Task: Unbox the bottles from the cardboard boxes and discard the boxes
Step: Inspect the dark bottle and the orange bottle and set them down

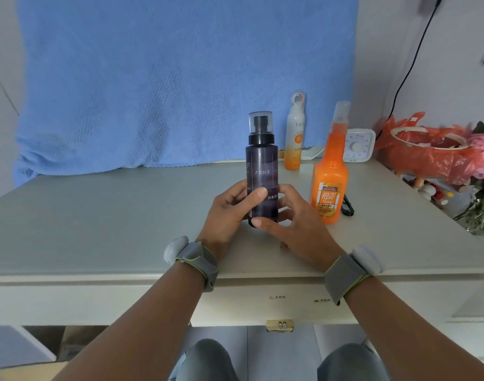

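Both hands' fingers (258,194) clasped the unboxed dark bottle (262,171) upright on the counter (125,215), likely awaiting release.

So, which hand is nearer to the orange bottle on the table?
The right hand is nearer: it sits just left of the orange bottle, holding the dark bottle. The left hand grips the dark bottle's far side.

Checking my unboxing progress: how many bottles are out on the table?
3: a dark bottle upright in both hands, an orange bottle just right of it, and a white-and-orange bottle behind.
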